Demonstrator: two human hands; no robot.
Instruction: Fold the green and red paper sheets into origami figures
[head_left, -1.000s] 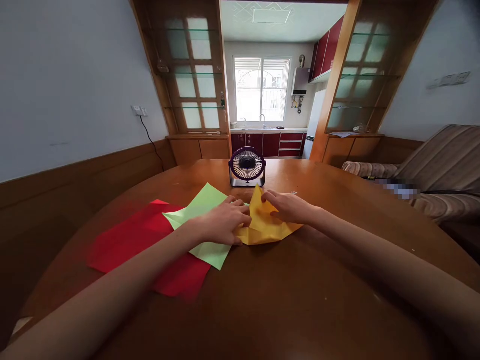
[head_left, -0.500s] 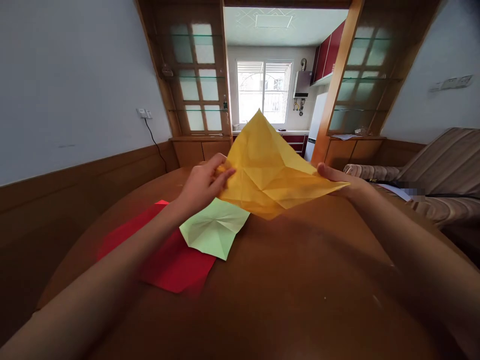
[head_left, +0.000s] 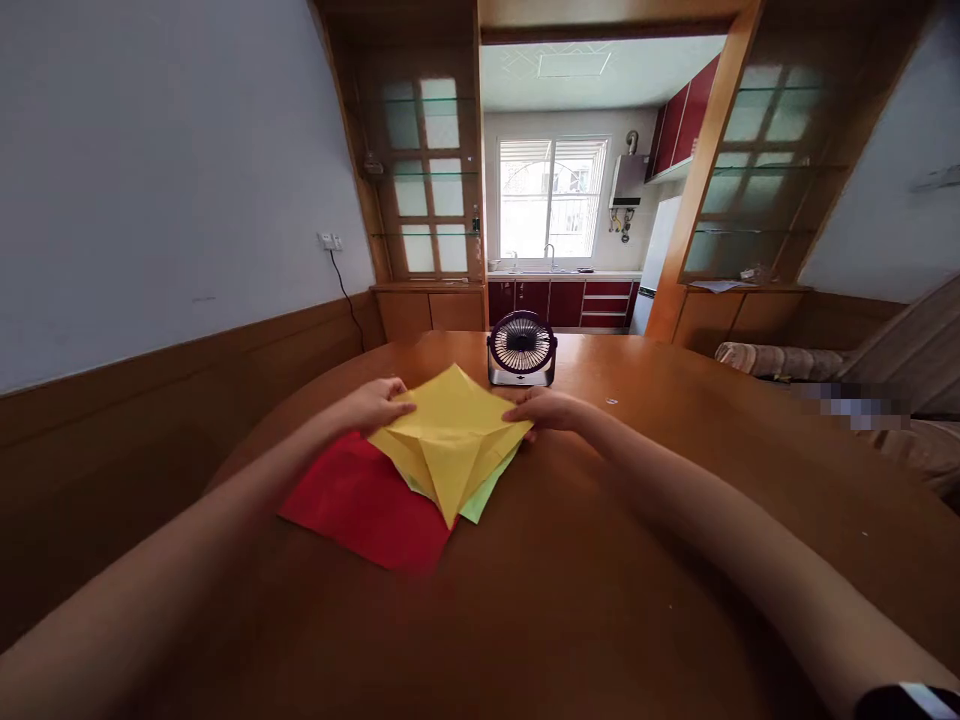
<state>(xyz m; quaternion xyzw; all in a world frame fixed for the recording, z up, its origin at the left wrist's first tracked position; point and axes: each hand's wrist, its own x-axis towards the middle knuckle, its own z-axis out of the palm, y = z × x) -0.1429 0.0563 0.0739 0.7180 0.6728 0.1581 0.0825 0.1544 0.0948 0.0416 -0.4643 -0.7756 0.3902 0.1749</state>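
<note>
A creased sheet of yellow paper (head_left: 454, 415) is stretched between my two hands, one corner pointing away and one toward me. My left hand (head_left: 379, 402) pinches its left corner, thumb on top. At the right corner, my right hand (head_left: 544, 410) grips the paper the same way. Beneath it, green paper (head_left: 484, 495) shows only along its lower right and left edges. Red paper (head_left: 360, 510) lies on the table at the left, partly covered by the yellow sheet.
A small dark fan (head_left: 521, 348) stands on the round wooden table (head_left: 570, 600) just beyond my hands. A small white scrap (head_left: 612, 401) lies to the right. A striped sofa (head_left: 787, 358) is past the table's right side.
Both hands have brought the yellow paper down and to the left, over the green and red sheets. It was held up with a corner raised; now it lies flatter, and the fan is visible.
</note>
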